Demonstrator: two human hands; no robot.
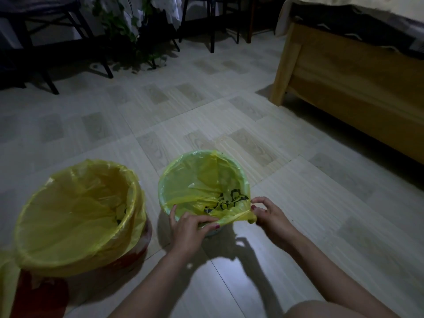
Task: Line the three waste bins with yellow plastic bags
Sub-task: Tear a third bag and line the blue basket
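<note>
A small pale green bin (163,180) stands on the floor in front of me, with a yellow plastic bag (202,180) draped inside it and over its rim. My left hand (190,226) presses the bag's edge against the bin's near rim. My right hand (268,214) pinches a twisted corner of the same bag and holds it out to the right of the rim. To the left sits a larger red bin (137,255) whose yellow bag (78,210) is folded over its whole rim. Part of another red bin (41,297) with yellow plastic shows at the bottom left corner.
A wooden bed frame (348,74) fills the upper right. Dark chair and table legs (46,65) and a leafy plant (128,26) stand along the back. Tiled floor (206,115) stretches between them and the bins. My knee (332,311) shows at the bottom right.
</note>
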